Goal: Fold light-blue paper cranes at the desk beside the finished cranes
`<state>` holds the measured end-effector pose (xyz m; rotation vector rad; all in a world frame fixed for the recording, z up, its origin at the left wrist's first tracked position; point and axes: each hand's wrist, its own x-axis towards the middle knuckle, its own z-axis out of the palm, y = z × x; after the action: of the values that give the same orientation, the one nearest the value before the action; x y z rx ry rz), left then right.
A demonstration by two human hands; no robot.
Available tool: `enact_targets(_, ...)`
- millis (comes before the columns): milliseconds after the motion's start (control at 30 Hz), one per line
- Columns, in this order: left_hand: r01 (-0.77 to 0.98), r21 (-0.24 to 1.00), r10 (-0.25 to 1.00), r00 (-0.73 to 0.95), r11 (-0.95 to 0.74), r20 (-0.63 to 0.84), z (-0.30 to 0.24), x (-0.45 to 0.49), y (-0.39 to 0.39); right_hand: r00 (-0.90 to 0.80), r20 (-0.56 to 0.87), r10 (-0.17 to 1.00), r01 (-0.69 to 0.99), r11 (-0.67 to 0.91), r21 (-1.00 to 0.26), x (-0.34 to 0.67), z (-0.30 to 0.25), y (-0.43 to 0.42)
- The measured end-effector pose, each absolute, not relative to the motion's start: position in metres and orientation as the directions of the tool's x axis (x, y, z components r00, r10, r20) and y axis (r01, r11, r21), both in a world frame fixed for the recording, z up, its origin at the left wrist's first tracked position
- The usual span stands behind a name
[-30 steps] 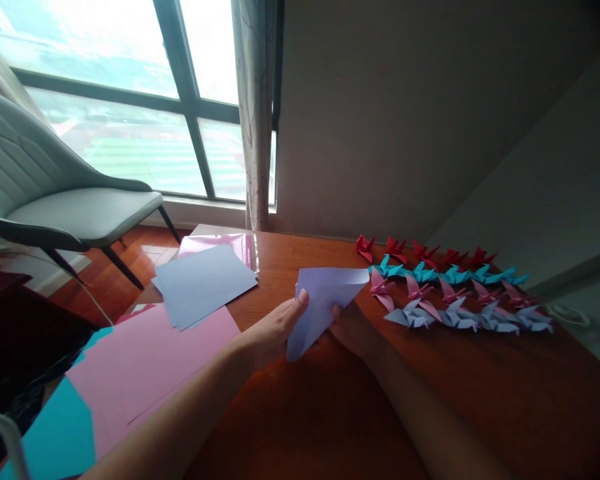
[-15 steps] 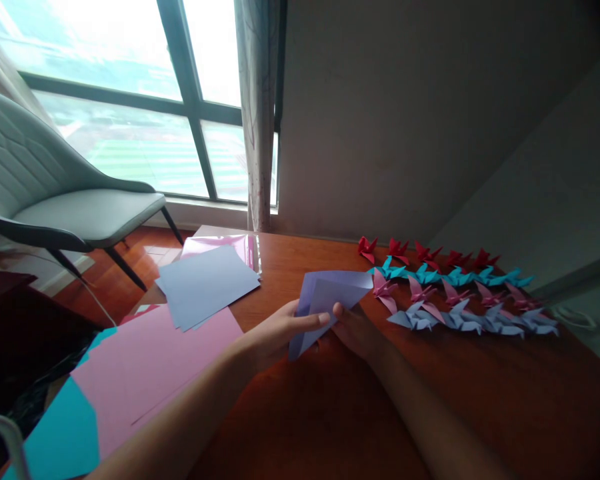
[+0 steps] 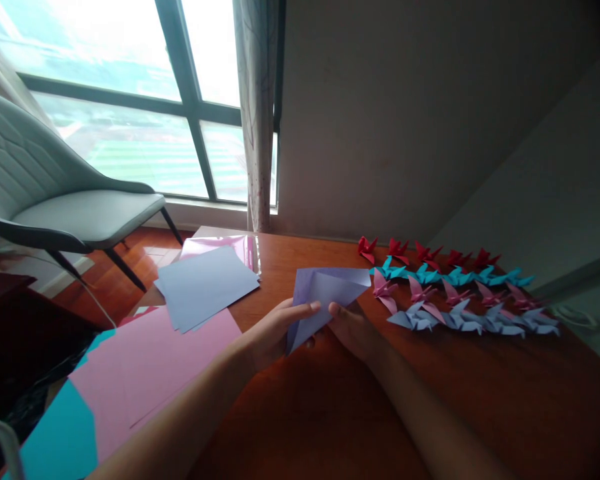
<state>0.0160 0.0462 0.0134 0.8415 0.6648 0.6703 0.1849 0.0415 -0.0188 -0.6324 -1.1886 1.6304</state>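
A partly folded sheet of lavender paper (image 3: 325,290) is held just above the table, between both hands. My left hand (image 3: 275,333) grips its left side, thumb on the front face and fingers behind. On the lower right edge, my right hand (image 3: 353,330) pinches it with the thumb in front; the other fingers are mostly hidden. The paper's top edge is wide and it narrows toward a lower left point.
Rows of red (image 3: 427,253), turquoise (image 3: 425,273), pink (image 3: 420,298) and pale lavender paper cranes (image 3: 415,317) line the table's right. Lavender sheets (image 3: 207,287), pink sheets (image 3: 155,367) and turquoise sheets (image 3: 60,427) lie left. A grey chair (image 3: 85,213) stands by the window.
The lavender paper has shifted slightly left and turned, so its front face shows more flatly. My left thumb has slid a little left across it. Both hands keep their hold.
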Motion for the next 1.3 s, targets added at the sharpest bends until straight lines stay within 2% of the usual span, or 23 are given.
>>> enact_targets(167,-0.206,0.846,0.741,0.608,0.492,-0.284,0.011,0.018,0.046,-0.428,0.089,0.899,-0.411,-0.106,-0.905,0.185,-0.016,0.041)
enact_targets(600,-0.158,0.873,0.762,0.575,0.462,-0.298,0.013,0.017,0.046,-0.337,0.039,0.941,-0.439,-0.120,-0.890,0.185,-0.016,0.044)
enact_targets(733,-0.166,0.870,0.772,0.557,0.464,-0.306,0.012,0.016,0.047,-0.287,0.049,0.957,-0.475,-0.098,-0.874,0.185,-0.013,0.044)
enact_targets(867,-0.134,0.876,0.772,0.547,0.463,-0.324,0.012,0.018,0.046,-0.240,-0.005,0.971,-0.492,-0.127,-0.861,0.185,-0.014,0.044)
enact_targets(1033,-0.112,0.902,0.773,0.565,0.416,-0.287,0.012,0.023,0.043,-0.112,-0.097,0.989,-0.509,-0.141,-0.849,0.184,-0.015,0.043)
enact_targets(1300,-0.089,0.947,0.831,0.510,0.309,-0.224,0.006,0.028,0.046,-0.044,-0.104,0.994,-0.510,-0.112,-0.853,0.179,-0.012,0.044)
